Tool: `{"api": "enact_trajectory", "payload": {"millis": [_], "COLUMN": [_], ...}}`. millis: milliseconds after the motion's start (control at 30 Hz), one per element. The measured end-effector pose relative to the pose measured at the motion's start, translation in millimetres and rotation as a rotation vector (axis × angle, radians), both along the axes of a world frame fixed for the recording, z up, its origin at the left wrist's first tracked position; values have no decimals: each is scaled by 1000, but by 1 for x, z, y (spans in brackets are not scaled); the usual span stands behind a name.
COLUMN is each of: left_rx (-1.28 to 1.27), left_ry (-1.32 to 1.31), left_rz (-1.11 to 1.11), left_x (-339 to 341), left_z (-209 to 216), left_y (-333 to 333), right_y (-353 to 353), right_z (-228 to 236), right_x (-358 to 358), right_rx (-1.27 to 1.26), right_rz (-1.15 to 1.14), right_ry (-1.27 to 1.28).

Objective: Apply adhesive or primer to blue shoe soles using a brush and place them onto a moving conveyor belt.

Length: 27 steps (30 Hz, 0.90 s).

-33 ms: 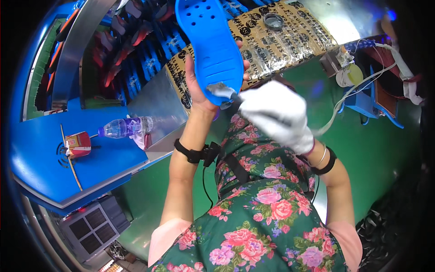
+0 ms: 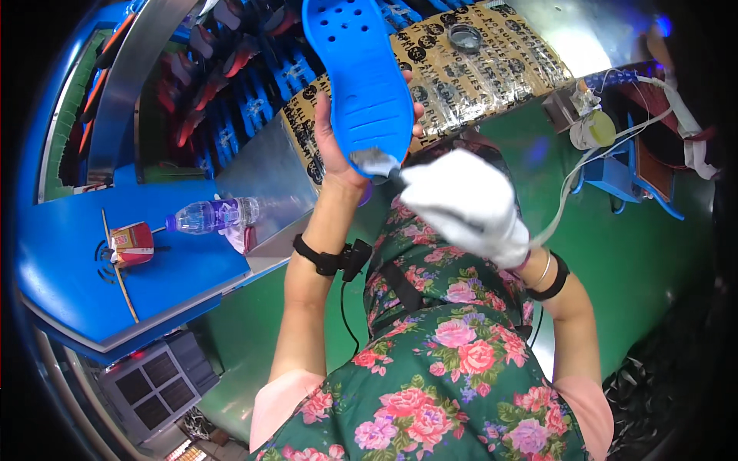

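A blue shoe sole (image 2: 370, 100) with round holes at its far end lies across my left hand (image 2: 337, 154). That hand is bare, with its fingers curled round the sole from beneath and the thumb along its left edge. My right hand (image 2: 467, 203), in a white glove, is closed around the dark handle of a brush (image 2: 375, 161). The brush's pale, flat head touches the near, heel end of the sole. Motion blurs the glove somewhat, and most of the handle is hidden inside it.
A taped cardboard-covered surface (image 2: 492, 77) lies ahead, with a small round dish (image 2: 464, 37) on it. On the left blue table (image 2: 192, 284) are a plastic bottle (image 2: 211, 216) and a red packet (image 2: 132, 244). Shoe parts (image 2: 207, 92) fill the rack at far left. Cables (image 2: 580, 173) hang at right.
My right hand and the brush have moved slightly nearer to me, toward the tip of the heel. The sole has shifted a little to the right in my left hand.
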<state>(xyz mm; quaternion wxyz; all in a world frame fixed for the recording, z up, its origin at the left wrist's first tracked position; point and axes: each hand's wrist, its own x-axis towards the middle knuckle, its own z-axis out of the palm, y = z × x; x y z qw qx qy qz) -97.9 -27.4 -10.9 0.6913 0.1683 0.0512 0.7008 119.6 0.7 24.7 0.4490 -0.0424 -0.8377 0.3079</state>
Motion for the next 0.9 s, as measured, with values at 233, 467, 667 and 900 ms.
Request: {"api": "enact_trajectory", "payload": {"millis": [233, 467, 667, 900], "left_rx": [19, -58, -103, -77], "left_ry": [152, 372, 417, 363], "left_rz": [-119, -194, -181, -178], "left_x": [-7, -27, -24, -34], "left_z": [10, 13, 23, 14], "left_y": [1, 1, 1, 6], "right_y": [1, -12, -2, 0], "right_z": [1, -4, 4, 1], "right_x": [0, 6, 7, 1], "right_rx": [-550, -18, -201, -471], "right_rz": [79, 146, 1, 7], "right_ry": [68, -31, -4, -6]}}
